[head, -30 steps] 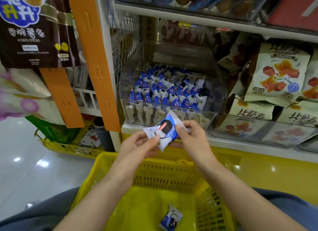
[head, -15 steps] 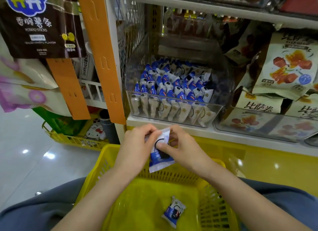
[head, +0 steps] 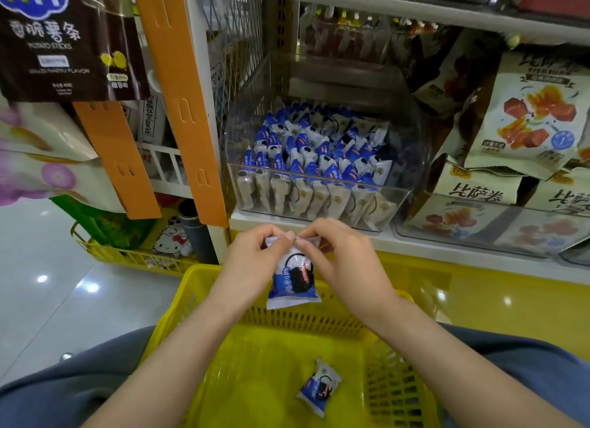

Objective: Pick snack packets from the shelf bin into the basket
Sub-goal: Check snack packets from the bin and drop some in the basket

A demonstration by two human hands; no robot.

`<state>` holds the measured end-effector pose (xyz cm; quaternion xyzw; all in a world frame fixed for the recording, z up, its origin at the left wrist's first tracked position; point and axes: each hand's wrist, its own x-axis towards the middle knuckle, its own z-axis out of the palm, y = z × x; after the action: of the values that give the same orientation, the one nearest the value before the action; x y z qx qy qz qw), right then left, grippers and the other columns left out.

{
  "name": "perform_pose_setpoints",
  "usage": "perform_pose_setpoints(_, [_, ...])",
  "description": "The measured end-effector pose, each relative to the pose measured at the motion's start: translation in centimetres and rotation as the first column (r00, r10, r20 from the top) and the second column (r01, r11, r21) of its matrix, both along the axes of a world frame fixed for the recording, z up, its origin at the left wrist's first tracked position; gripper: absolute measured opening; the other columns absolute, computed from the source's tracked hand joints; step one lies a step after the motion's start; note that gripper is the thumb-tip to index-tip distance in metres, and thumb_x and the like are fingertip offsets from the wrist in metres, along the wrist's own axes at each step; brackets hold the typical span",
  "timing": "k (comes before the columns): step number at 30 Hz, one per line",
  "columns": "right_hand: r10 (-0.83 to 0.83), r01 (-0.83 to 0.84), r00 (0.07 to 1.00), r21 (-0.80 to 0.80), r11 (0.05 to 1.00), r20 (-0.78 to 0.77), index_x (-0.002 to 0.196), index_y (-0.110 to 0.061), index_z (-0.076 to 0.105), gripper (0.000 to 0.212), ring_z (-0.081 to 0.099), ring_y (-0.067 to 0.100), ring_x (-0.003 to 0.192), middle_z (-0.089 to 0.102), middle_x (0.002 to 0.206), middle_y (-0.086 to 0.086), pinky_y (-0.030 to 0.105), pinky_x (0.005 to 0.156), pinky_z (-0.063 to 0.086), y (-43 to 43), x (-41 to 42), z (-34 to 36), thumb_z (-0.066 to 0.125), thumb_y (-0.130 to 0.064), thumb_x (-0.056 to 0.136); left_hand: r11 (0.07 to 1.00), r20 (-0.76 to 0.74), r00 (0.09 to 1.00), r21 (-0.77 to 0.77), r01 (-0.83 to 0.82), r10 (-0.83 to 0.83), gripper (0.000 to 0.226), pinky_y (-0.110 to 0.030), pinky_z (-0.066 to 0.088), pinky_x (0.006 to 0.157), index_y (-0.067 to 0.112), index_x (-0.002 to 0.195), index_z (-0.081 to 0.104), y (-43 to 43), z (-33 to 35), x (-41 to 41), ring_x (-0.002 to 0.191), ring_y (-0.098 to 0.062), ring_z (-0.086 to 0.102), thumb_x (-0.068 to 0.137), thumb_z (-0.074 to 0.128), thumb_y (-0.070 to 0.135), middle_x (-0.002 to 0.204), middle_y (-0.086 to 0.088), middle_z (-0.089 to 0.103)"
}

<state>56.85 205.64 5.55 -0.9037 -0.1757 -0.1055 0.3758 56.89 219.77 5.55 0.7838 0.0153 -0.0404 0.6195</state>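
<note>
Snack packet hangs pinched at its top between left hand and right hand; one second packet lies in the yellow basket.

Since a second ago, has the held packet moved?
Yes. The held packet has dropped from overlapping the clear bin's front wall to below the shelf edge, hanging by the basket's far rim.

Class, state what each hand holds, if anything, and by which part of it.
The left hand and right hand both pinch one packet by its crimped top edge, side by side; the rest hangs free.
</note>
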Motion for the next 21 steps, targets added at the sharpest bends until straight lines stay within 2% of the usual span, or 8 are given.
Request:
perform_pose_setpoints(2, [0.011,0.0,0.995,-0.106,0.994,0.102,0.089,-0.02,0.062,0.009,0.056,0.006,0.074,0.056,0.082,-0.012,0.033,0.064,0.05,-0.1,-0.1,0.2,0.059,-0.029,0.089,1.0,-0.016,1.0,-0.027,0.011,-0.011,0.021,-0.049,0.05,0.079,0.013,0.076,0.062,-0.1,0.0,0.0,0.084,-0.036,0.064,0.091,0.054,0.025,0.083,-0.02,0.067])
perform_pose_setpoints(4, [-0.013,0.03,0.991,-0.117,0.993,0.137,0.09,-0.02,0.063,0.01,0.055,0.005,0.075,0.055,0.082,-0.013,0.031,0.064,0.051,-0.4,0.0,0.3,0.058,-0.029,0.09,1.0,0.026,1.0,0.005,-0.017,0.017,0.012,-0.039,0.053,0.078,0.018,0.08,0.058,-0.2,-0.1,0.0,0.08,-0.025,0.063,0.09,0.056,0.024,0.083,-0.01,0.066])
perform_pose_setpoints(6, [-0.086,0.089,0.989,-0.019,0.996,0.124,0.09,-0.018,0.063,0.009,0.055,0.004,0.078,0.059,0.084,-0.01,0.023,0.066,0.049,-0.6,0.2,0.3,0.057,-0.025,0.09,0.984,0.126,0.988,0.139,-0.107,0.09,0.014,-0.012,0.047,0.063,0.026,0.08,0.048,-0.1,-0.3,-0.1,0.071,-0.007,0.056,0.088,0.059,0.023,0.08,0.004,0.058])
perform_pose_setpoints(9, [-0.16,0.14,0.98,0.16,0.977,0.12,0.089,-0.018,0.062,0.004,0.055,0.0,0.084,0.061,0.084,-0.008,0.008,0.069,0.043,-0.6,0.3,0.7,0.059,-0.02,0.089,0.959,0.182,0.978,0.245,-0.143,0.099,0.014,-0.012,0.043,0.06,0.025,0.078,0.049,0.1,-0.1,-0.1,0.066,-0.008,0.053,0.091,0.055,0.028,0.075,0.007,0.057])
perform_pose_setpoints(12, [-0.05,0.017,0.983,0.184,0.983,0.176,0.09,-0.016,0.065,0.005,0.057,0.001,0.086,0.061,0.088,-0.006,0.011,0.075,0.046,-0.7,0.3,0.9,0.061,-0.016,0.087,0.996,-0.063,0.994,-0.014,-0.086,0.085,0.027,-0.034,0.052,0.071,0.022,0.086,0.058,0.0,0.8,0.0,0.071,-0.018,0.062,0.096,0.039,0.038,0.082,-0.001,0.067])
perform_pose_setpoints(14, [0.039,-0.071,0.978,0.151,0.986,0.204,0.09,-0.013,0.068,0.007,0.057,0.003,0.091,0.06,0.093,-0.005,0.016,0.081,0.047,-0.7,0.0,0.8,0.063,-0.015,0.085,0.961,-0.205,0.978,-0.258,-0.096,0.043,0.034,-0.033,0.055,0.072,0.022,0.092,0.06,0.4,1.4,0.0,0.078,-0.021,0.067,0.095,0.035,0.044,0.089,-0.006,0.071])
perform_pose_setpoints(16, [0.093,-0.12,0.971,0.111,0.987,0.222,0.089,-0.012,0.07,0.008,0.054,0.004,0.097,0.059,0.097,-0.005,0.02,0.086,0.045,-0.6,-0.1,0.8,0.064,-0.014,0.084,0.899,-0.213,0.977,-0.43,-0.081,-0.014,0.036,-0.031,0.056,0.073,0.017,0.104,0.063,0.7,1.6,-0.1,0.086,-0.02,0.069,0.093,0.041,0.044,0.096,-0.007,0.072])
perform_pose_setpoints(21, [0.222,-0.206,0.937,-0.086,0.975,0.27,0.092,-0.012,0.071,0.012,0.054,0.01,0.103,0.063,0.103,0.002,0.018,0.09,0.042,-0.7,-0.2,0.9,0.065,-0.017,0.084,0.879,-0.167,0.972,-0.422,-0.222,0.165,0.03,-0.04,0.05,0.091,0.014,0.119,0.059,0.8,1.6,0.0,0.099,-0.02,0.065,0.089,0.057,0.016,0.103,-0.004,0.071])
